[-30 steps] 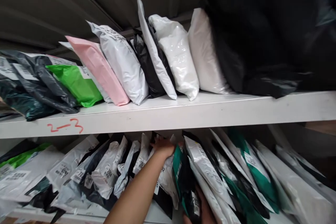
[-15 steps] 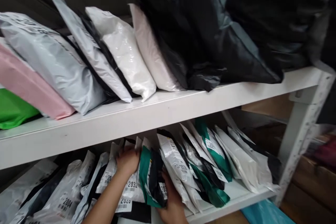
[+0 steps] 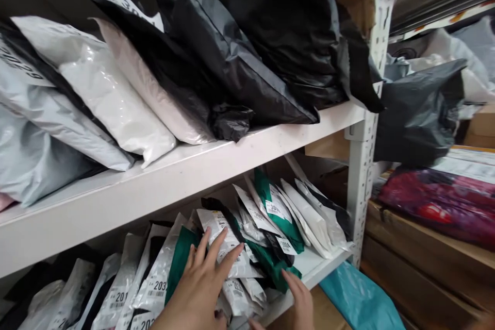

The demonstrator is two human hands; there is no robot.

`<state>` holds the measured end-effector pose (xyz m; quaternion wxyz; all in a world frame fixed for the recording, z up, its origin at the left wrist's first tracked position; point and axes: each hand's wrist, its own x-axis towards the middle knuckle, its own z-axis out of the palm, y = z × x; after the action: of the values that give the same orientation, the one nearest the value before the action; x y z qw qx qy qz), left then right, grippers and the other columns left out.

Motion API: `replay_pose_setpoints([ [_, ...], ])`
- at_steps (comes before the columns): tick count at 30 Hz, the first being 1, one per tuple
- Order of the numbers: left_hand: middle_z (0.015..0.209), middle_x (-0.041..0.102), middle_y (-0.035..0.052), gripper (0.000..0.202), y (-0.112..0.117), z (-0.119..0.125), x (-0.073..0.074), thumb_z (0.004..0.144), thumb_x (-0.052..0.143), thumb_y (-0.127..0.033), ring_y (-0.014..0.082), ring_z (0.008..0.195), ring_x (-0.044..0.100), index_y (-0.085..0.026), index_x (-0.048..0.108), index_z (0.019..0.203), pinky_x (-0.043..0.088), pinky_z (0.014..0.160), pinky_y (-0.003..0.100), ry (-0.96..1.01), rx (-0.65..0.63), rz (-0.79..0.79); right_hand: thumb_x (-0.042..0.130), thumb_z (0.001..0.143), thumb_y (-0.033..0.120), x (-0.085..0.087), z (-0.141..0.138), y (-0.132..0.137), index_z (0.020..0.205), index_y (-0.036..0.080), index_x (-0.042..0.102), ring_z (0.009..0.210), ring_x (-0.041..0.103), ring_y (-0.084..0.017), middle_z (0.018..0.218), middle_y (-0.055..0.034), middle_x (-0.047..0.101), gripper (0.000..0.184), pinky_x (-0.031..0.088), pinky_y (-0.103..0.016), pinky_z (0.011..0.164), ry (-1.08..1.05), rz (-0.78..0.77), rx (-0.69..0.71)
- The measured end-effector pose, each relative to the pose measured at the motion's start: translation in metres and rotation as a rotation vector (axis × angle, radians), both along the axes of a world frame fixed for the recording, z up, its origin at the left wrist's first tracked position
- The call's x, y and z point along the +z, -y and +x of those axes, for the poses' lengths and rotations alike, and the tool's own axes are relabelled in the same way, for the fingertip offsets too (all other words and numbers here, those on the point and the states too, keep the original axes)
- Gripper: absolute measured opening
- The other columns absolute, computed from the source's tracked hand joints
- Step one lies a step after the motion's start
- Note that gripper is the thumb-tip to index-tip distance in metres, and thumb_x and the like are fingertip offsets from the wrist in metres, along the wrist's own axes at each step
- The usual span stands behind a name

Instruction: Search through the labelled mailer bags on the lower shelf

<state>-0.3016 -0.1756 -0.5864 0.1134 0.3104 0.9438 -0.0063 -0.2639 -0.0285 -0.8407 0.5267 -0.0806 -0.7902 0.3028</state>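
On the lower shelf, my left hand (image 3: 201, 281) reaches in with its fingers spread, over a white poly mailer (image 3: 218, 221) with a printed label. Whether its fingertips touch that mailer I cannot tell. Close to its left side is a green mailer (image 3: 181, 252), partly hidden by the hand. My right hand (image 3: 301, 301), cut off by the bottom edge, is open with fingers stretched out. Its fingertips are beside another green mailer (image 3: 276, 268). Between the hands lies a white labelled mailer (image 3: 235, 296).
Black mailers (image 3: 240, 51) and white ones (image 3: 112, 98) lean on the upper shelf (image 3: 185, 170). A perforated white post (image 3: 361, 175) stands at the right. Beyond it are cardboard boxes (image 3: 417, 268) and a red-purple package (image 3: 436, 201). A teal bag (image 3: 359, 299) lies below.
The view has swung right, bringing the post and boxes further in. My left hand has moved from the mailers left of the green one to those on its right, fingers spreading; my right hand has drawn back.
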Motion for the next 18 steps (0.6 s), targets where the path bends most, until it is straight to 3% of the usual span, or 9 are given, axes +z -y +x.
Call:
replay_pose_setpoints([
  [2, 0.162, 0.007, -0.0071, 0.084, -0.006, -0.006, -0.004, 0.054, 0.056, -0.008, 0.0316, 0.148, -0.008, -0.039, 0.046, 0.131, 0.020, 0.119, 0.054, 0.013, -0.059, 0.076, 0.073, 0.046, 0.081, 0.002, -0.012, -0.013, 0.143, 0.015, 0.031, 0.111, 0.055, -0.045, 0.126, -0.0232, 0.054, 0.124, 0.051, -0.061, 0.086, 0.017, 0.088, 0.069],
  [3, 0.160, 0.019, -0.0027, 0.071, -0.007, -0.009, -0.009, 0.052, 0.057, -0.007, 0.0307, 0.149, -0.002, -0.032, 0.055, 0.119, 0.024, 0.119, 0.047, -0.001, -0.088, 0.110, 0.073, 0.043, 0.082, 0.003, -0.019, -0.012, 0.141, 0.012, 0.031, 0.111, 0.055, -0.046, 0.126, -0.0248, 0.054, 0.127, 0.050, -0.062, 0.087, 0.041, 0.135, 0.097],
  [5, 0.152, 0.037, 0.0025, 0.043, -0.004, -0.017, -0.018, 0.054, 0.062, -0.010, 0.0285, 0.148, 0.008, -0.024, 0.060, 0.095, 0.026, 0.117, 0.038, -0.017, -0.137, 0.146, 0.078, 0.055, 0.068, 0.003, -0.031, -0.001, 0.133, 0.009, 0.040, 0.111, 0.055, -0.043, 0.127, -0.0254, 0.054, 0.105, 0.050, -0.058, 0.089, 0.096, 0.199, 0.094],
  [8, 0.150, 0.040, 0.0025, 0.026, 0.010, -0.026, -0.015, 0.057, 0.067, -0.016, 0.0286, 0.148, 0.012, -0.023, 0.059, 0.081, 0.025, 0.117, 0.039, 0.012, -0.145, 0.152, 0.066, 0.077, 0.021, 0.002, -0.043, 0.027, 0.117, 0.014, 0.054, 0.110, 0.056, -0.034, 0.127, -0.0194, 0.058, 0.042, 0.054, -0.046, 0.088, 0.119, 0.248, -0.018],
  [11, 0.154, 0.035, -0.0015, 0.038, 0.012, -0.030, 0.011, 0.056, 0.071, -0.021, 0.0287, 0.147, 0.015, -0.028, 0.062, 0.092, 0.022, 0.119, 0.043, 0.182, -0.086, 0.095, 0.048, 0.077, -0.003, 0.005, -0.049, 0.046, 0.111, 0.016, 0.059, 0.105, 0.059, -0.029, 0.123, -0.0134, 0.062, 0.041, 0.056, -0.042, 0.086, 0.138, 0.241, -0.139],
  [14, 0.148, 0.044, 0.0042, 0.041, -0.021, -0.032, 0.033, 0.077, 0.054, -0.030, 0.0251, 0.140, 0.034, -0.027, 0.060, 0.118, 0.026, 0.118, 0.042, 0.039, -0.077, 0.102, 0.045, 0.075, -0.007, 0.005, -0.053, 0.051, 0.109, 0.015, 0.060, 0.101, 0.059, -0.029, 0.124, -0.0137, 0.062, 0.043, 0.057, -0.043, 0.085, 0.140, 0.214, -0.144],
  [16, 0.139, 0.053, 0.0120, 0.044, -0.058, -0.034, 0.032, 0.079, 0.048, -0.020, 0.0264, 0.132, 0.044, -0.016, 0.060, 0.121, 0.027, 0.117, 0.041, -0.164, -0.104, -0.037, 0.044, 0.075, -0.006, 0.000, -0.057, 0.051, 0.109, 0.017, 0.061, 0.099, 0.060, -0.029, 0.124, -0.0131, 0.062, 0.045, 0.057, -0.044, 0.083, 0.096, 0.181, -0.130],
  [18, 0.128, 0.059, 0.0214, 0.056, -0.093, -0.037, 0.019, 0.070, 0.060, -0.019, 0.0328, 0.122, 0.053, -0.003, 0.057, 0.123, 0.030, 0.115, 0.045, -0.220, -0.065, -0.207, 0.042, 0.076, -0.004, -0.007, -0.064, 0.051, 0.108, 0.019, 0.061, 0.096, 0.060, -0.030, 0.119, -0.0123, 0.064, 0.043, 0.058, -0.045, 0.080, 0.013, 0.119, -0.154],
])
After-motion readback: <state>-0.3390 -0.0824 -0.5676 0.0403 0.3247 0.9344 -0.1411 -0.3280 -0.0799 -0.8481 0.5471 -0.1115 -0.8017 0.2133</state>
